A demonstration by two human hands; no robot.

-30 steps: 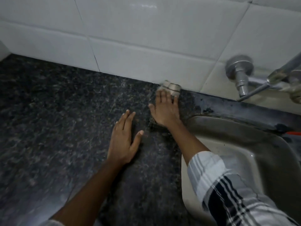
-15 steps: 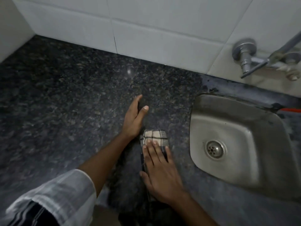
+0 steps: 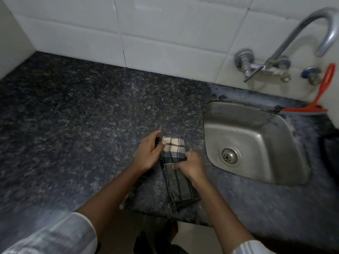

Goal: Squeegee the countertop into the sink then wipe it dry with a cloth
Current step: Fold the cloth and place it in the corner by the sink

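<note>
Around one steel sink (image 3: 256,136): one checked cloth (image 3: 176,162) to its left, one red squeegee (image 3: 319,99) behind its far right corner, one tap (image 3: 297,41) above it, two hands at the cloth.

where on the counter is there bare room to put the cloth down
The widest bare stretch of counter runs from the left wall to the hands, back to the tiles. Crowded: both hands on the cloth beside the sink; the squeegee fills the strip behind it.
</note>
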